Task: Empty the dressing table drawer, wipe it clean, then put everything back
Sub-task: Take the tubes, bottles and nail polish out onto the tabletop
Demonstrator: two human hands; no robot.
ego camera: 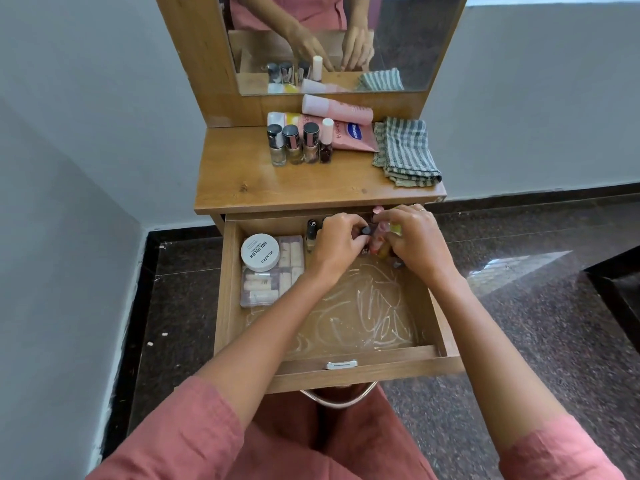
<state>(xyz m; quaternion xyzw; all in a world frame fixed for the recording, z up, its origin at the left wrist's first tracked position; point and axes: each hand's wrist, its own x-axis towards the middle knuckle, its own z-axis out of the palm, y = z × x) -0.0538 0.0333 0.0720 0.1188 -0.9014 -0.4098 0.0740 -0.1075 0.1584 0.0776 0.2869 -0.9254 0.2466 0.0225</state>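
The wooden drawer (346, 370) is pulled open below the dressing table top (277, 185). White smears streak its bare floor. At the back of the drawer my left hand (337, 244) closes on a dark-capped nail polish bottle (365, 231). My right hand (417, 239) grips a bunch of small pink and yellow bottles (381, 242). Another small bottle (311, 233) stands just left of my left hand. A white round tub (260, 252) rests on a clear box of small tubes (273, 282) at the drawer's left side.
On the table top stand several nail polish bottles (299, 143), pink tubes (341, 123) lie behind them, and a folded striped cloth (407, 152) sits at the right. A mirror (332, 43) rises behind. Dark stone floor surrounds the table.
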